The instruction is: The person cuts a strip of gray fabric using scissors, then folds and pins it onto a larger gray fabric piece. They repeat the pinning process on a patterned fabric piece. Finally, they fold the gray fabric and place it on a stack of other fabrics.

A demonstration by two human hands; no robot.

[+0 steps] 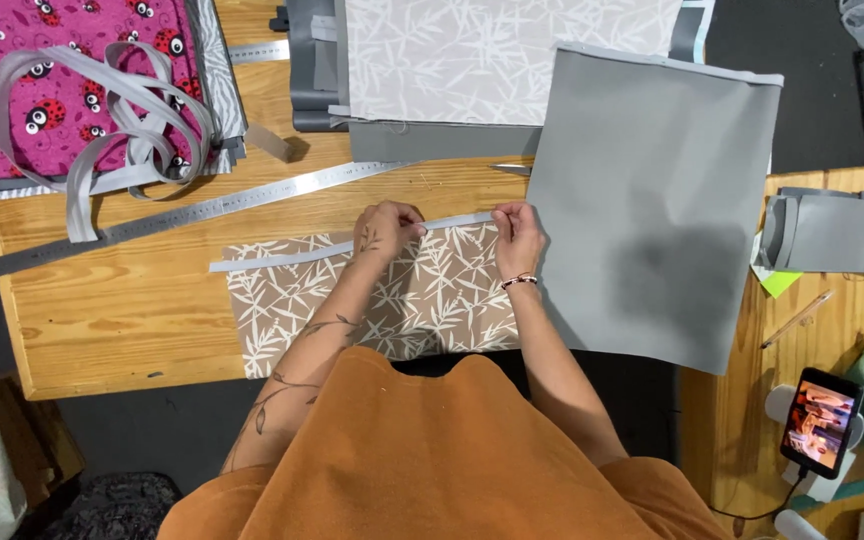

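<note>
A brown fabric piece with a white leaf pattern [302, 300] lies flat near the front edge of the wooden table [102, 330]. A narrow grey strip [282, 257] runs along its upper edge. My left hand [384, 228] pinches the strip near its middle, fingers closed on it. My right hand [517, 232] grips the strip's right end beside a large grey fabric sheet [652, 190]. A beaded bracelet sits on my right wrist.
A long metal ruler [172, 215] lies diagonally behind the fabric. Pink ladybird-print fabric [42, 90] with looped grey straps [137, 110] sits at back left. Pale leaf-print fabric [492, 55] lies at the back. A phone on a stand [820, 420], a pencil [797, 318] and folded grey pieces [842, 232] are on the right.
</note>
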